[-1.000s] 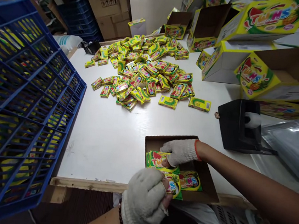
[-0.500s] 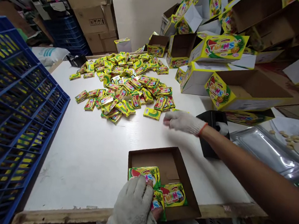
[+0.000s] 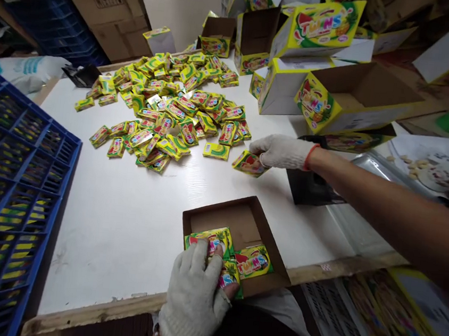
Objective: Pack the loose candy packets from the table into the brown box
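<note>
My left hand (image 3: 195, 296), in a white knitted glove with bare fingertips, lies curled over small Twins boxes in the open brown carton (image 3: 243, 215). Its fingers and thumb grip a small yellow-green Twins box (image 3: 229, 276), whose left part is hidden. Beside that one in the carton lie another fruit-print Twins box (image 3: 255, 262) and some at the upper left (image 3: 217, 237). Above the table, my gloved right hand (image 3: 284, 152) pinches one small Twins box (image 3: 250, 164), held tilted. A loose box (image 3: 216, 151) lies flat just left of it.
A large heap of small boxes (image 3: 167, 103) covers the table's far part. On the left leans a blue plastic crate (image 3: 18, 178) filled with similar boxes. Larger open Twins display cartons (image 3: 360, 97) stack at the back right. A black holder (image 3: 306, 184) sits under my right forearm.
My right hand has picked up a small Twins box from the table and lifts it. My left hand stays on the boxes in the carton. The camera view has shifted.
</note>
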A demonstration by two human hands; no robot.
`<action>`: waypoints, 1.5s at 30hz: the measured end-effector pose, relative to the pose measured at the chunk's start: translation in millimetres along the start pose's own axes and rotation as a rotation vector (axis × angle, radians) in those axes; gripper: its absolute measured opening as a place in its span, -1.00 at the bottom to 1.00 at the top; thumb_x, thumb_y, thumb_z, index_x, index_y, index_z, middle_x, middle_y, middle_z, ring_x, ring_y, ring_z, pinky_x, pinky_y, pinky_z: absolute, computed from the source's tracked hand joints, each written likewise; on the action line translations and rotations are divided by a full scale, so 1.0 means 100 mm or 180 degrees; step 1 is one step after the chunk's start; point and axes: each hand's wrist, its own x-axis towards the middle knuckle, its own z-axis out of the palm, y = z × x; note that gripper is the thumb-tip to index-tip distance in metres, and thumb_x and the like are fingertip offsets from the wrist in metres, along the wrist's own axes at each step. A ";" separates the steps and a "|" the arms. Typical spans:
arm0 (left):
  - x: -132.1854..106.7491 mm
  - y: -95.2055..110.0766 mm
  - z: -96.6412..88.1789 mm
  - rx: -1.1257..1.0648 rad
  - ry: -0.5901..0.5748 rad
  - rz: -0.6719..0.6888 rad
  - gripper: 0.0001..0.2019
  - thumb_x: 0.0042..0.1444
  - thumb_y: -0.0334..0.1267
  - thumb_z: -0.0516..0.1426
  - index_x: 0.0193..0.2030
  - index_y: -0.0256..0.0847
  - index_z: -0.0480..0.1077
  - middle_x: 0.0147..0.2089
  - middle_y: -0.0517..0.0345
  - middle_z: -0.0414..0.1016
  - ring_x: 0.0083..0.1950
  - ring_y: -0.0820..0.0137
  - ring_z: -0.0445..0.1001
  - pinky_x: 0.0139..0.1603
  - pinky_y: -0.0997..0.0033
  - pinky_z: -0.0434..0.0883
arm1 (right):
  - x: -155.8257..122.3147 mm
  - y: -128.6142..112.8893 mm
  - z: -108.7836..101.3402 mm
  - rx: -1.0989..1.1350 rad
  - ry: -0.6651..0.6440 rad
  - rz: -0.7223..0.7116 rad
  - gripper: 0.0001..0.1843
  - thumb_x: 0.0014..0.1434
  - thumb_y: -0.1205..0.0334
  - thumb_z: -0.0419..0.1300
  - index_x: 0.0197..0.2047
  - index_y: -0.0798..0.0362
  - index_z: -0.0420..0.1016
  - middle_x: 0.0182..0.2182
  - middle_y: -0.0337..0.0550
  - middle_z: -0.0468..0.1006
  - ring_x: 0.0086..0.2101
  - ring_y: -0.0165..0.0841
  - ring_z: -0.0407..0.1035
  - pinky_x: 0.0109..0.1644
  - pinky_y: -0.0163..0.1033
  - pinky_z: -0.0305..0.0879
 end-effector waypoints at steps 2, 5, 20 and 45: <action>0.00 -0.01 0.00 0.0037 0.0005 0.0066 -0.62 0.20 -0.02 0.11 0.05 -0.22 0.43 0.24 -0.26 0.35 0.05 -0.04 0.38 -0.10 -0.02 0.46 | -0.31 -0.26 -0.13 0.0332 -0.0370 -0.0427 -0.89 0.04 0.30 0.26 -0.32 0.08 0.58 -0.46 -0.27 0.48 -0.34 -0.37 0.36 -0.20 -0.25 0.23; -0.01 -0.04 0.00 0.0058 -0.0105 0.0042 -0.61 0.28 -0.07 0.03 0.12 -0.27 0.38 0.23 -0.24 0.37 0.10 -0.01 0.36 -0.02 0.00 0.41 | -0.59 -0.63 -0.08 0.0067 -0.1208 -0.0821 -0.88 0.00 0.40 0.22 -0.37 0.12 0.59 -0.51 -0.26 0.48 -0.40 -0.38 0.35 -0.26 -0.26 0.24; -0.02 -0.13 0.04 0.0065 0.0138 0.0159 -0.50 0.36 -0.04 -0.04 0.23 -0.42 0.27 0.20 -0.28 0.38 0.09 0.05 0.36 0.02 0.10 0.35 | 0.13 -0.84 1.58 -0.0415 -0.1649 -0.0780 -0.74 -0.20 0.32 0.45 -0.70 -0.02 0.43 -0.64 -0.26 0.48 -0.41 -0.25 0.50 -0.15 -0.13 0.50; 0.11 -0.10 -0.18 -0.0448 -0.0167 0.0043 -0.58 0.19 -0.16 0.12 0.15 -0.27 0.35 0.09 -0.14 0.43 0.05 0.06 0.42 0.01 0.05 0.51 | -0.43 -0.96 0.81 -0.1143 -0.2062 -0.1032 -0.68 0.01 0.41 0.32 -0.10 0.18 0.64 -0.19 0.13 0.64 -0.17 -0.08 0.54 -0.21 -0.17 0.39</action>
